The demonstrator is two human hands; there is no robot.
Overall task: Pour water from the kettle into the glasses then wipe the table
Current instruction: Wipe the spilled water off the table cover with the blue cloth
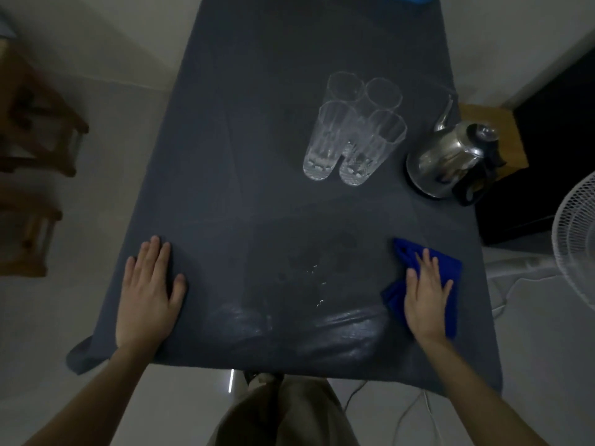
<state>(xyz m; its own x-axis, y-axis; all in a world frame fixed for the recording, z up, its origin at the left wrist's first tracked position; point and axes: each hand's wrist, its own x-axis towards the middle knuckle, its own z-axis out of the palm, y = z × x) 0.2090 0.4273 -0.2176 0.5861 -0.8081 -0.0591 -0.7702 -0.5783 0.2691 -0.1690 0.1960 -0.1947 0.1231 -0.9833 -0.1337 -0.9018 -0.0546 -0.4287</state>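
Several tall clear glasses (352,127) stand clustered right of the middle of the dark grey table (257,156). A shiny steel kettle (447,156) with a black handle sits at the table's right edge, its spout pointing away from me. My right hand (425,294) lies flat with straight fingers on a folded blue cloth (450,268) near the front right. My left hand (149,284) rests flat on the table at the front left, holding nothing. Small water drops (317,281) glint on a damp patch between my hands.
Wooden stools (35,123) stand on the floor to the left. A white fan (576,239) and a black cabinet (547,156) are on the right, with a small wooden stand (505,130) behind the kettle. White cables (415,410) trail below the table's front edge.
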